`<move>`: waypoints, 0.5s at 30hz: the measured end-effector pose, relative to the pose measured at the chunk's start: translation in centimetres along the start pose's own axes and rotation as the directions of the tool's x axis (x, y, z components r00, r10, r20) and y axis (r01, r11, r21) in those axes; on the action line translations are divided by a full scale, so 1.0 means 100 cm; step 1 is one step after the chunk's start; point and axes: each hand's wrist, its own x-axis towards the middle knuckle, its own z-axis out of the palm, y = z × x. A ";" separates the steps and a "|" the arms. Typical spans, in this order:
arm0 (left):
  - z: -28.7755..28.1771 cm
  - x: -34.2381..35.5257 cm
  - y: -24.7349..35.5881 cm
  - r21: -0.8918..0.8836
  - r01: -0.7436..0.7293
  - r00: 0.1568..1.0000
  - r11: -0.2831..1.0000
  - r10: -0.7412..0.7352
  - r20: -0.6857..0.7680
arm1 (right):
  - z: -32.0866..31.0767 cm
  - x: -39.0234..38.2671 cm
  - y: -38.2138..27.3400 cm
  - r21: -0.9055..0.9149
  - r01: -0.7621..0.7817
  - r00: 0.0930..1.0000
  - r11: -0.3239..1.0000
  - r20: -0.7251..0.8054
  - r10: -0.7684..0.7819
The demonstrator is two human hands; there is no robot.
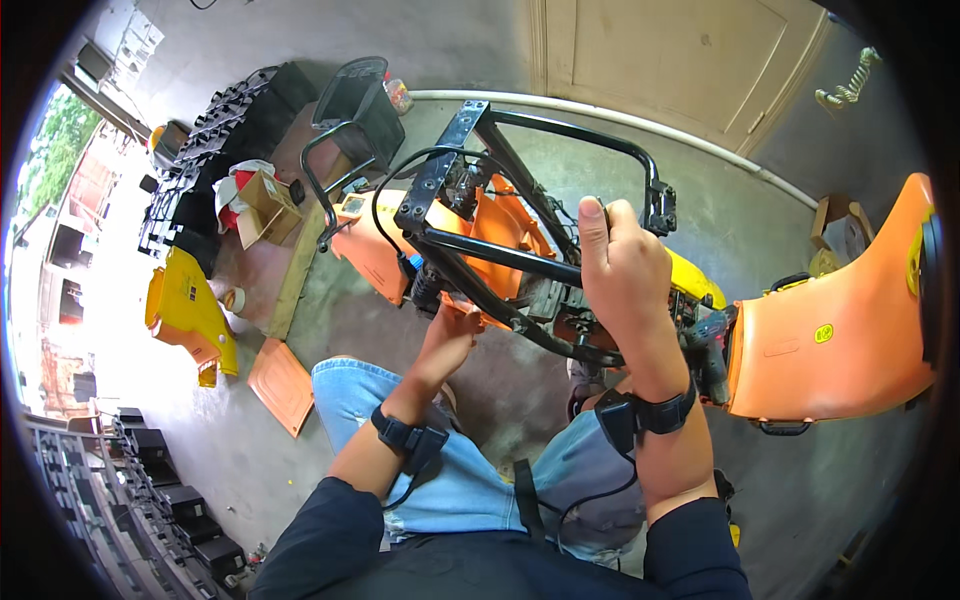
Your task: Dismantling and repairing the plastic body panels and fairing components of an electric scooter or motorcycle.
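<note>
A machine with a black tubular metal frame (pixel 500 262) and an orange plastic body (pixel 372 245) stands before me. My left hand (pixel 452 335) is low at the frame's near side, its fingers closed at the edge of an orange plastic panel (pixel 480 308); the fingertips are partly hidden. Just above the fingers is a black coil-shaped part (pixel 428 290). My right hand (pixel 625 258) is a closed fist with the thumb up, in front of the frame's right end. A small dark bit shows by its thumb, but what the fist holds is hidden.
At right lies a large orange body shell (pixel 830 340), with a dark power tool (pixel 712 360) beside it. On the left are a yellow-and-orange part (pixel 190 310), a flat orange panel (pixel 280 385), a wooden beam (pixel 293 285), a cardboard box (pixel 268 208) and black bins (pixel 365 115).
</note>
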 end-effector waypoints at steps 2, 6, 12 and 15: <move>0.003 0.001 -0.005 -0.043 0.008 1.000 0.999 -0.008 -0.016 | 0.001 0.002 0.002 0.065 -0.017 1.000 0.998 0.007 0.016; -0.004 0.023 -0.020 -0.133 -0.265 0.964 0.955 0.267 0.004 | -0.007 0.000 0.004 0.433 -0.083 0.994 0.897 -0.026 0.105; -0.024 0.024 0.000 -0.002 -0.200 0.979 0.980 0.200 -0.040 | -0.030 -0.025 0.011 0.666 0.265 0.943 0.697 -0.329 -0.045; -0.017 0.028 -0.011 -0.029 -0.210 0.978 0.977 0.210 0.012 | -0.033 -0.070 0.003 0.687 0.478 0.871 0.547 -0.290 -0.397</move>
